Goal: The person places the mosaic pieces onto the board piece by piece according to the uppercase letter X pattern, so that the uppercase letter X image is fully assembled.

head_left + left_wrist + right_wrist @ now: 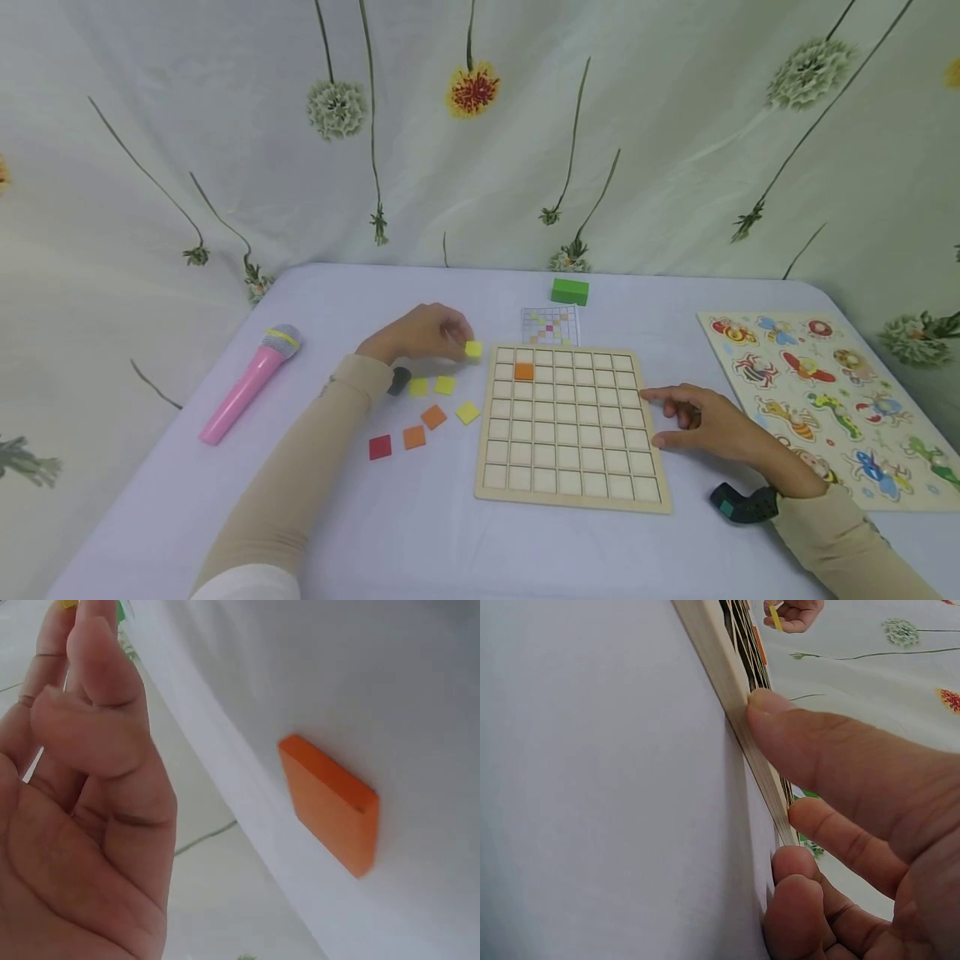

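My left hand [423, 335] pinches a yellow square tile [473, 349] at its fingertips, just beyond the upper left corner of a wooden grid board [573, 500]. One orange tile [523, 372] lies in a cell of the board's second row. Left of the board are loose tiles: three yellow, such as this yellow tile [467, 412], two orange, one an orange tile [414, 437], and a red tile [380, 447]. At the board's right edge, my right hand [705, 423] touches the rim with thumb and extended index finger; its other fingers are bent.
Behind the board lie a card with a coloured grid pattern [550, 327] and a green block [570, 292]. A pink toy microphone [251, 387] rests at the far left. On the right is an insect picture puzzle [813, 392], close to the right forearm.
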